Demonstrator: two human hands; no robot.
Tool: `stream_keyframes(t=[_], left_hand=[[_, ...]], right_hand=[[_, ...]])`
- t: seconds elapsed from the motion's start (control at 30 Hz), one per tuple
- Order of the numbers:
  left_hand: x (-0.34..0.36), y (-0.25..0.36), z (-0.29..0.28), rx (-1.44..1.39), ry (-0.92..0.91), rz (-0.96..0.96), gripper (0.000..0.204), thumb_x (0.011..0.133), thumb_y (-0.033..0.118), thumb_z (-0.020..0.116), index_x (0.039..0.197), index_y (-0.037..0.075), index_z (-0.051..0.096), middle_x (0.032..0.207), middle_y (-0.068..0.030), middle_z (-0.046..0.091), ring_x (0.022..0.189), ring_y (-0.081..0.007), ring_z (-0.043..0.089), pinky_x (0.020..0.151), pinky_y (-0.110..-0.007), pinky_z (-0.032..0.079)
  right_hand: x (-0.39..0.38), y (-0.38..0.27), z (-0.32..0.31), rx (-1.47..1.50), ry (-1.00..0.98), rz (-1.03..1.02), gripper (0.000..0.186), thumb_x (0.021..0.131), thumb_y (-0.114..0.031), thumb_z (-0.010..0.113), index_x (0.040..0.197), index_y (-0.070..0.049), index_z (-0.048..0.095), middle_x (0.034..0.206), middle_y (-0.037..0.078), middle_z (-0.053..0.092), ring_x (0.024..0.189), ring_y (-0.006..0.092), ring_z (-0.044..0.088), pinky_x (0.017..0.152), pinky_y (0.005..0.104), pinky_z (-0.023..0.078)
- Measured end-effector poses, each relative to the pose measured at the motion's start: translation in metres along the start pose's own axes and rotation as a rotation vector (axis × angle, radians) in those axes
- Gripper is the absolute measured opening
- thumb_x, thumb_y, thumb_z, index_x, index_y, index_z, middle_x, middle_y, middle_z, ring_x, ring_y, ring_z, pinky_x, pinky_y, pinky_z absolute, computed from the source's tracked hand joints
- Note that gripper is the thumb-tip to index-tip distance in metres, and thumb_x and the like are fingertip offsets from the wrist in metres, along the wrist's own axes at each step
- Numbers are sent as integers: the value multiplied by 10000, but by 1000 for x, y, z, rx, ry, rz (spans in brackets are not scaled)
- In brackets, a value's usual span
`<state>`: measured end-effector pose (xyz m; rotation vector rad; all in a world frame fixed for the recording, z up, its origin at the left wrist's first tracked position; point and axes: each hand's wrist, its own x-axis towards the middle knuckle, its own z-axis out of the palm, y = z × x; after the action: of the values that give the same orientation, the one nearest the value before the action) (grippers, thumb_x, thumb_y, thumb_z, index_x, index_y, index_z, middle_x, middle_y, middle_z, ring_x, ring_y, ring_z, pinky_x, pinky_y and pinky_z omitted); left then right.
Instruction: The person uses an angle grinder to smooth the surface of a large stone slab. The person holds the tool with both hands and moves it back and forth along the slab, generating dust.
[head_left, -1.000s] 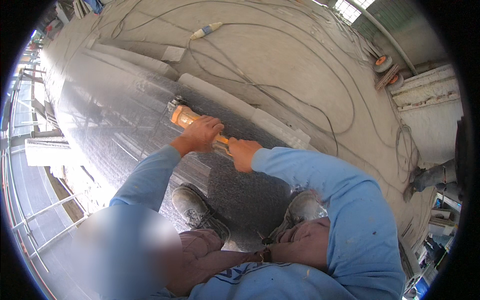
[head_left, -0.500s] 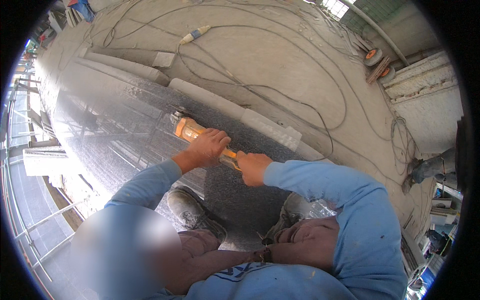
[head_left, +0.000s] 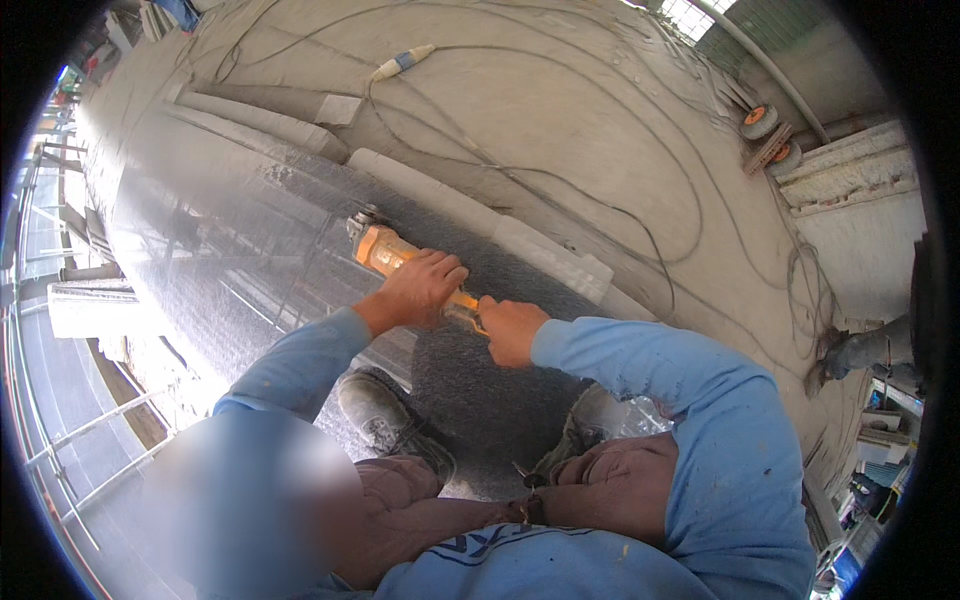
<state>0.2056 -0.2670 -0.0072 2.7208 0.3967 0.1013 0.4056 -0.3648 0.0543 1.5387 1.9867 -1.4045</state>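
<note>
An orange angle grinder (head_left: 382, 250) lies slantwise in front of me, its metal head and disc end pointing up and to the left. Wrapped round its body near the middle is my left hand (head_left: 424, 287). My right hand (head_left: 512, 331) grips the rear handle end, closer to me. The grinder's head is at a dark speckled stone slab (head_left: 470, 385), close to its far edge; I cannot tell whether the disc touches the stone. Both of my boots, one being the left boot (head_left: 375, 408), are on the slab.
Pale stone strips (head_left: 440, 200) run along the slab's far edge. Cables loop across the dusty floor beyond, with a cable connector (head_left: 404, 62) among them. A cart wheel (head_left: 758, 122) is at the far right, near another person's leg (head_left: 870, 350). Metal railings (head_left: 95, 430) stand at left.
The view has shifted slightly, so the floor and slab appear a little lower and to the right. Both hands keep their grip on the grinder, which stays near the same spot.
</note>
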Motion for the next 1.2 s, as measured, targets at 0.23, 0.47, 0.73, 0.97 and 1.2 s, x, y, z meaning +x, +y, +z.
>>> stream_keyframes(t=[0.23,0.47,0.73,0.97,1.2], left_hand=[[-5,-17,3,39,-3,6,598,576,143,819,1120,13,609,1017,-128,590,983,-317,624,913,-436,496],[-9,-33,-8,31,-94,-48,623,567,136,831,1134,24,595,1091,-127,615,1040,-333,629,942,-446,503],[-12,-33,-6,27,-37,-41,570,581,114,811,1101,24,594,1057,-124,606,1016,-323,626,913,-436,505],[-6,-7,9,48,27,40,511,630,132,798,1090,22,601,1022,-117,607,997,-308,633,912,-432,499],[9,24,3,3,-2,13,538,630,136,801,1107,21,584,1019,-121,592,985,-314,624,912,-437,493]], right_hand=[[19,2,5,-13,35,-37,400,863,-78,624,1200,72,468,977,270,693,916,397,717,802,476,571],[40,-6,-1,30,63,-28,399,824,-68,677,1160,58,503,1071,270,691,1014,400,702,853,484,561],[39,-9,-4,29,45,-12,401,826,-74,682,1164,53,508,1078,256,698,1016,395,704,859,483,560],[-1,-3,3,18,8,-8,395,854,-82,629,1190,59,476,1023,265,696,959,399,711,837,488,559],[-22,6,4,14,-35,60,384,845,-76,660,1164,52,488,1038,264,694,975,400,708,830,475,569]])
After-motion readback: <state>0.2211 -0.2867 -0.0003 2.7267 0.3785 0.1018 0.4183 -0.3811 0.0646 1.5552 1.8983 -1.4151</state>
